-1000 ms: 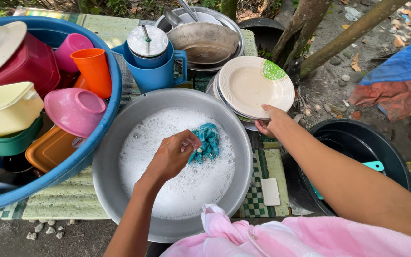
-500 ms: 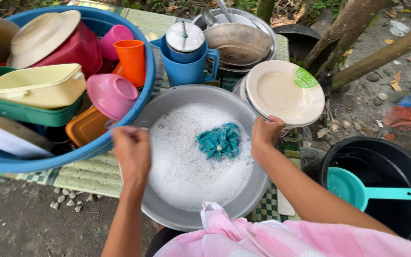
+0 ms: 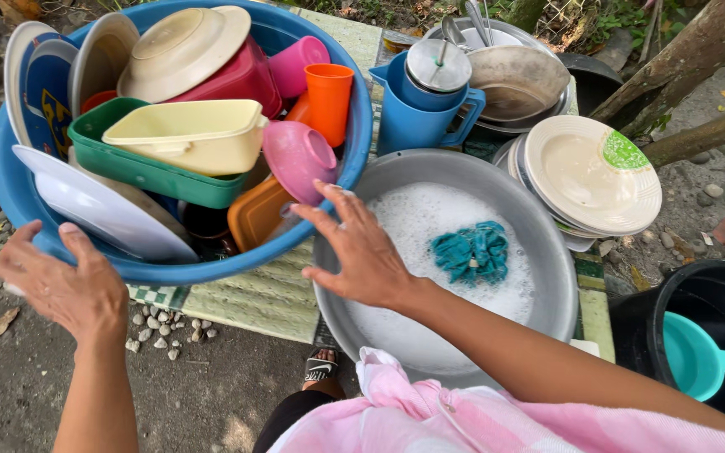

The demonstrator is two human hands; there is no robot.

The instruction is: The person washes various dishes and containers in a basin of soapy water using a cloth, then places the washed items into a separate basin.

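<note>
Both-sided: left hand (image 3: 65,285) and right hand (image 3: 362,252), fingers spread, at blue tub (image 3: 10,189) rim.

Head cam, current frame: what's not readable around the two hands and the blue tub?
- Left hand: palm side faces away, so contact with the blue tub rim is unclear.
- Right hand: its fingertips overlap the tub rim; touching or hovering cannot be told.
- Tub bottom: hidden by stacked plates and the green container.
- Grey basin: foam hides what lies under the teal cloth.
- Black bucket: cut by the right edge.
</note>
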